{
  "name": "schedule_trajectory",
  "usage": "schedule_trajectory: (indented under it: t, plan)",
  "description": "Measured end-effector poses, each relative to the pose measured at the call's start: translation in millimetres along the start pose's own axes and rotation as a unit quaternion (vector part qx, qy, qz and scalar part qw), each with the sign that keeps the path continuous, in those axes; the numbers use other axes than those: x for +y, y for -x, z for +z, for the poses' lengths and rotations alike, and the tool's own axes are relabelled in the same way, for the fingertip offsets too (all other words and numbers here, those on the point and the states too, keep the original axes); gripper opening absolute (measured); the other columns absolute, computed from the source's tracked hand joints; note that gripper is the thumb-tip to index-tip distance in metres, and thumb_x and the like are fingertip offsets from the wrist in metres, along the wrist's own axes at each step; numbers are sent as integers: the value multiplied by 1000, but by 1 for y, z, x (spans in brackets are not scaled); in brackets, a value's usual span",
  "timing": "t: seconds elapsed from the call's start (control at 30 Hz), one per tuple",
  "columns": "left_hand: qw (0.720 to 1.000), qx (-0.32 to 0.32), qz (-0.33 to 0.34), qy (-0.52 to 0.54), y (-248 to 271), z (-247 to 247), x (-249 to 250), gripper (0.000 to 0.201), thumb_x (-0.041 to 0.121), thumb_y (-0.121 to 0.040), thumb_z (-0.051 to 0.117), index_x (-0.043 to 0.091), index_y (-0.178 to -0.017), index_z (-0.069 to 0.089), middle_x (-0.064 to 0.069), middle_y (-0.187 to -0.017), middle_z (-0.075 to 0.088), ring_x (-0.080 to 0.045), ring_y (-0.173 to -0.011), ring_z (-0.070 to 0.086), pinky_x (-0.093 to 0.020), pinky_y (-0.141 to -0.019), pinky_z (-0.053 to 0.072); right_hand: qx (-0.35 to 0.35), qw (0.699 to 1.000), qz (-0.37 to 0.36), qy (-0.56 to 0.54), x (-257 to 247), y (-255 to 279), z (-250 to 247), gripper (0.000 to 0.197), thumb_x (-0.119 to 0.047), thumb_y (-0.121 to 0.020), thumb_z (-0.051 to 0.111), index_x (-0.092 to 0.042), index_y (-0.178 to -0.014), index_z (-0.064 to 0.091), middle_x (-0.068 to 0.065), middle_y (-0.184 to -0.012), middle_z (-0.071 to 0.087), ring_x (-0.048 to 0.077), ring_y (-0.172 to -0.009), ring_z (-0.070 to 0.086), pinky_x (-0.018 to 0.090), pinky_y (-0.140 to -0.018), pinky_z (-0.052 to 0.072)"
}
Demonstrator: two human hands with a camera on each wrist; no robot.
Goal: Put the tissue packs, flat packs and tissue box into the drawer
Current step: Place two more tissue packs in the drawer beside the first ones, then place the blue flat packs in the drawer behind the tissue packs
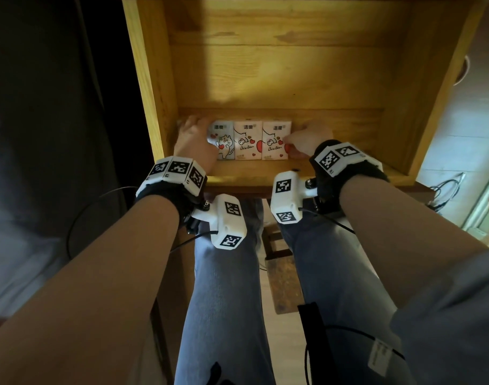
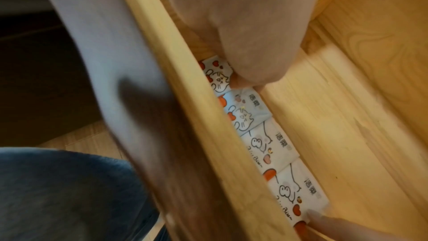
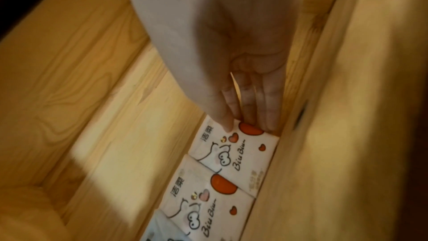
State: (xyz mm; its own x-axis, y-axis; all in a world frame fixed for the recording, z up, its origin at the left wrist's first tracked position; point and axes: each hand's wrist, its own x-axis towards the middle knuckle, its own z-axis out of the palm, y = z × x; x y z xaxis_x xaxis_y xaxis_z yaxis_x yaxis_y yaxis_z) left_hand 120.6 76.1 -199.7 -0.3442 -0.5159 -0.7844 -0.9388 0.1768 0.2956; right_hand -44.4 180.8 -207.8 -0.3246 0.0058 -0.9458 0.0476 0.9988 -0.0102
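Tissue packs [image 1: 248,140] lie flat in a row along the near front wall of the open wooden drawer [image 1: 279,65]; the head view shows three, while your left wrist view shows a fourth, a cat-print pack [image 2: 216,75], at the left end under your hand. Your left hand [image 1: 192,140] rests at that left end; its fingers are hidden by the palm in both views, so I cannot tell whether they are straight or curled on the pack. Your right hand [image 1: 307,141] stands at the right end with straight fingers [image 3: 269,109] pressing the edge of the last pack [image 3: 241,146] and the thumb laid on its top face; it grips nothing. The packs touch edge to edge, and the row sits just beside the front wall. The step in hand appears to be squaring the row between both hands. No flat packs and no tissue box show in any view, so the task is judged only partly done. The next move calls for lifting both hands clear without dragging a pack, then fetching the remaining items; the bare floor behind the row offers room for them.
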Motion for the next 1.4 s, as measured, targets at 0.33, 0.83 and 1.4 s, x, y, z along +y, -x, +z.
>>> schedule_trajectory:
  t: [0.33,0.83,1.4]
  plan:
    - [995,46,2,86,28,-29,47,44,-3,-88,46,15,-127,50,-13,-139,45,-27,-122,49,-26,-94,41,-27,994,-87,-68,-6,40,-46,31,-17,-85,59,-10,-115,56,11,-117,64,26,-106,63,39,-92,54]
    - [954,157,40,254,39,-115,156,22,7,-84,51,16,-97,66,2,-85,68,-21,-88,68,-39,-87,54,-53,951,-300,-43,-88,102,-138,23,-18,-84,58,-11,-104,66,8,-108,68,22,-94,68,34,-83,54]
    - [948,306,48,78,-20,-163,119,90,38,-62,79,19,-138,34,-11,-150,27,-32,-137,24,-42,-107,27,-19,909,-407,-93,-162,91,-120,51,-12,-88,57,-22,-136,43,5,-85,67,22,-66,68,30,-66,58]
